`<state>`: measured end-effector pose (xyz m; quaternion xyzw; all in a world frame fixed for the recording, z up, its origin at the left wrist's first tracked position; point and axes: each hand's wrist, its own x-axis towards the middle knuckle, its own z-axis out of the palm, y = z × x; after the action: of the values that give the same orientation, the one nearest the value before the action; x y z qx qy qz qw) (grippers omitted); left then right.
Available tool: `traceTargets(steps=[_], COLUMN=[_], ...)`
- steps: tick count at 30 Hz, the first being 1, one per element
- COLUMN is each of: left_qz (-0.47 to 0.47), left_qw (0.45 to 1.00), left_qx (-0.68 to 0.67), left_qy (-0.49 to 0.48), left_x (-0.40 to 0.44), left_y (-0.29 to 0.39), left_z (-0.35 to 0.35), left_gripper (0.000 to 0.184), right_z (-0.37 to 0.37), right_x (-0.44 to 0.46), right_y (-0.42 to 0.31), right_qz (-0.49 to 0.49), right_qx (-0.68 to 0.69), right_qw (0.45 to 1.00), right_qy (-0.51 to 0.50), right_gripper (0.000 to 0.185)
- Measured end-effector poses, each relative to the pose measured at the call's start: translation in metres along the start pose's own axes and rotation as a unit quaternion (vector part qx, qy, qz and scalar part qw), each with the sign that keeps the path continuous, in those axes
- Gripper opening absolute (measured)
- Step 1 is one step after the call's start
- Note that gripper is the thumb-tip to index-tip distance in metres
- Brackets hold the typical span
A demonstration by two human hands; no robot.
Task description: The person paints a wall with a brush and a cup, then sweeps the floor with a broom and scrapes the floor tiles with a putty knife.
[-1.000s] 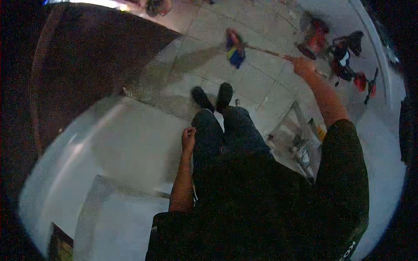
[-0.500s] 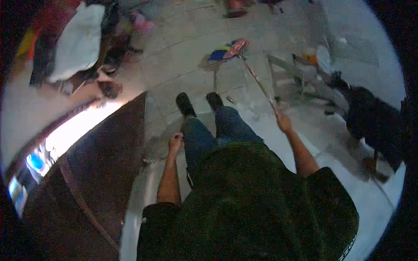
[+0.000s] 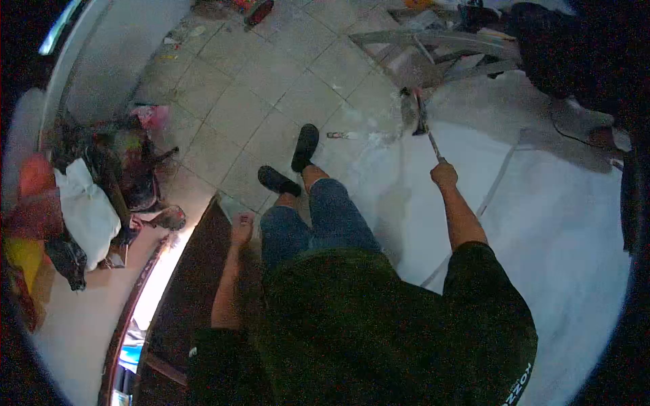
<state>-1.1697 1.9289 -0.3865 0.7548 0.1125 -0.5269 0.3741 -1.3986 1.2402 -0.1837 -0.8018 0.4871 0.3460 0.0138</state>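
Note:
My right hand [image 3: 444, 174] is closed around the handle of a broom [image 3: 434, 145], held out to the right of my legs. The broom's head [image 3: 416, 111] is down at the floor, by the edge of a whitish patch; its bristles are blurred. Hanging beside my left thigh, my left hand [image 3: 242, 228] has loosely bent fingers and shows nothing in it. A dark brown panel [image 3: 193, 271] lies just below and left of that hand. A small flat tool with a pale end [image 3: 342, 135] rests on the tiles in front of my shoes [image 3: 306, 145].
Grey floor tiles [image 3: 264, 81] stretch ahead. At left sit a white bag [image 3: 88, 210], a pink item [image 3: 152, 116] and other piled things. Wooden frame pieces [image 3: 447, 44] and dark cloth [image 3: 555, 54] stand at upper right. A white sheet-like surface [image 3: 542, 223] spreads at right.
My view has turned, and the piled things at left now show lower. The broom's head has come closer to me and to the right, near the wooden pieces. My feet have shifted.

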Motion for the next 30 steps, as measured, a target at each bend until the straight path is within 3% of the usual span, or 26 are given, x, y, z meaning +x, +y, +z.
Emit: traceTargets(steps=[2, 5, 7, 8, 9, 12, 14, 16, 17, 18, 19, 21, 24, 26, 28, 29, 30], left_qz=[0.180, 0.205, 0.167, 0.127, 0.129, 0.133, 0.223, 0.163, 0.131, 0.135, 0.155, 0.177, 0.213, 0.164, 0.221, 0.270, 0.264], left_qw=[0.974, 0.956, 0.963, 0.970, 0.967, 0.960, 0.961, 0.967, 0.967, 0.967, 0.974, 0.977, 0.962, 0.956, 0.956, 0.952, 0.950], left_qx=[0.132, 0.196, 0.208, 0.207, 0.217, 0.246, 0.162, 0.192, 0.206, 0.207, 0.159, 0.116, 0.169, 0.242, 0.190, 0.133, 0.160], left_qy=[0.050, 0.069, 0.042, 0.018, 0.015, 0.034, 0.016, 0.051, 0.067, 0.068, 0.043, 0.014, 0.026, 0.015, -0.024, -0.060, -0.045], left_x=[-0.051, -0.029, -0.067, -0.083, -0.082, -0.049, -0.004, -0.033, -0.051, -0.032, -0.013, -0.001, -0.018, -0.014, 0.029, 0.045, 0.025], left_y=[0.079, 0.044, 0.124, 0.157, 0.166, 0.160, 0.122, 0.222, 0.281, 0.277, 0.275, 0.290, 0.340, 0.348, 0.296, 0.282, 0.308], left_z=[0.023, 0.054, 0.070, 0.074, 0.072, 0.070, 0.058, 0.076, 0.086, 0.088, 0.087, 0.091, 0.105, 0.104, 0.095, 0.092, 0.099], left_gripper=[0.043, 0.040, 0.038, 0.037, 0.037, 0.029, 0.020, 0.019, 0.019, 0.019, 0.019, 0.019, 0.018, 0.017, 0.019, 0.021, 0.022], right_z=[0.011, 0.049, 0.072, 0.093, 0.089, 0.065, 0.058, 0.055, 0.053, 0.044, 0.035, -0.007, -0.044, -0.069, -0.019, 0.012, 0.034], right_x=[0.043, 0.081, 0.107, 0.109, 0.102, 0.081, 0.060, 0.038, 0.033, 0.031, 0.029, 0.015, -0.009, -0.031, -0.044, -0.050, -0.058], right_y=[-0.021, -0.052, -0.078, -0.082, -0.095, -0.112, -0.124, -0.142, -0.158, -0.171, -0.173, -0.165, -0.119, -0.082, -0.046, -0.022, 0.001], right_qz=[0.033, 0.067, 0.076, 0.011, 0.015, -0.029, -0.066, -0.156, -0.120, -0.085, -0.085, -0.177, -0.179, -0.147, -0.132, -0.130, -0.124], right_qx=[0.016, 0.045, 0.091, 0.108, 0.108, 0.146, 0.144, 0.145, 0.179, 0.211, 0.215, 0.200, 0.243, 0.229, 0.225, 0.406, 0.572], right_qw=[0.999, 0.994, 0.989, 0.992, 0.992, 0.982, 0.985, 0.976, 0.971, 0.959, 0.958, 0.955, 0.948, 0.953, 0.964, 0.902, 0.808], right_qy=[-0.035, -0.070, -0.085, -0.058, -0.070, -0.119, -0.066, -0.045, -0.108, -0.170, -0.169, -0.133, -0.101, -0.130, -0.048, -0.061, -0.069], right_gripper=[0.039, 0.041, 0.042, 0.043, 0.045, 0.052, 0.034, 0.036, 0.039, 0.043, 0.043, 0.061, 0.063, 0.063, 0.064, 0.061, 0.059])
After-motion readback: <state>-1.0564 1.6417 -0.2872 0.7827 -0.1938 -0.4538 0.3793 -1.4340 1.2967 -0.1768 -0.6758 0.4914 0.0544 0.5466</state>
